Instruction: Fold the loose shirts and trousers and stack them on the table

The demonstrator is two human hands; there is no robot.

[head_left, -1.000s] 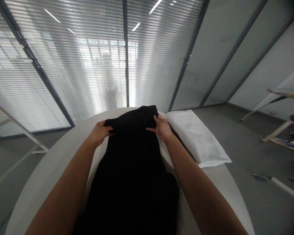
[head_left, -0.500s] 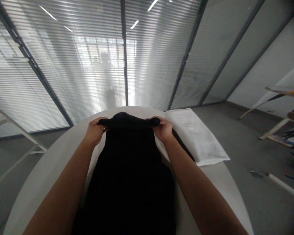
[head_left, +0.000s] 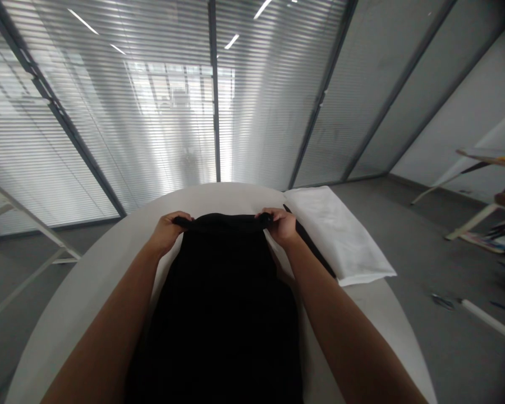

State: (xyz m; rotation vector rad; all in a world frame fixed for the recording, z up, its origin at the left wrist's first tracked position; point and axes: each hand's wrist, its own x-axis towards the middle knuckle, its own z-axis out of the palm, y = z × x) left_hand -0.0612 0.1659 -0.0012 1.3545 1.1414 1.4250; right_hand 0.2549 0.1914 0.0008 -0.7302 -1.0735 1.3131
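From the head camera, the person's left hand and right hand reach forward over a round white worktop, both closed on the top edge of a long, soft black fabric garment. The left fingers and right fingers are clenched, pinching that edge, which is pulled straight into a narrow folded band between them. The garment lies lengthwise on the worktop, running from the hands back toward the person and out of the bottom of the view. Just right of the right hand, a folded white cloth lies on the worktop, and a thin black strip runs along its left side, touching it; whether the strip belongs to the garment is hard to tell. Beyond the worktop stand glass partitions with slatted blinds. On the grey floor at right lie a white rod and a small dark object, too small to identify.
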